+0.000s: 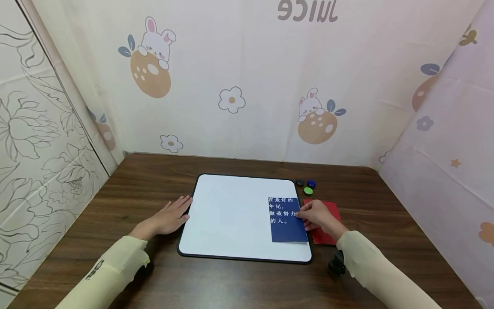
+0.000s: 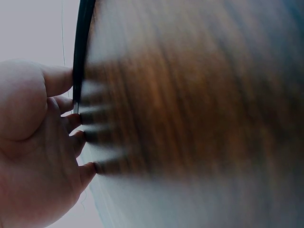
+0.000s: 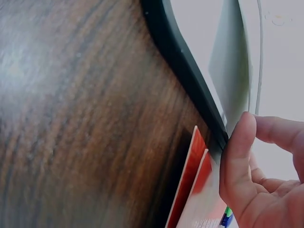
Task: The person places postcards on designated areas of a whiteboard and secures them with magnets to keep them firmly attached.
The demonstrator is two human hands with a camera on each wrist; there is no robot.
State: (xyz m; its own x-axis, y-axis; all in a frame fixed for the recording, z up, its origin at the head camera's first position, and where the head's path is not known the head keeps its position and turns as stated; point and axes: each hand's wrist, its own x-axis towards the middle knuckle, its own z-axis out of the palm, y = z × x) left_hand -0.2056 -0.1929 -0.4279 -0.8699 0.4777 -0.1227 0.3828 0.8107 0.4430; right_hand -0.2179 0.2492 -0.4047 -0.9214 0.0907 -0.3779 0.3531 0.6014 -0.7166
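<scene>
A whiteboard (image 1: 227, 214) with a black rim lies flat on the wooden table. Over its right part is a dark blue card (image 1: 287, 231) with white Chinese writing, its right edge pinched between thumb and fingers of my right hand (image 1: 318, 215). In the right wrist view the card (image 3: 232, 66) appears edge-on, slightly raised over the board. My left hand (image 1: 170, 216) lies with fingers straight at the board's left rim; in the left wrist view its fingertips meet the table beside the black rim (image 2: 80, 52). Beneath my right hand, red cards (image 1: 332, 210) are partly hidden.
Three round magnets, black (image 1: 299, 182), blue (image 1: 311, 183) and green (image 1: 308, 191), sit by the board's upper right corner. Behind the table (image 1: 239, 283) hangs a patterned curtain (image 1: 247, 128); similar cloth borders both sides.
</scene>
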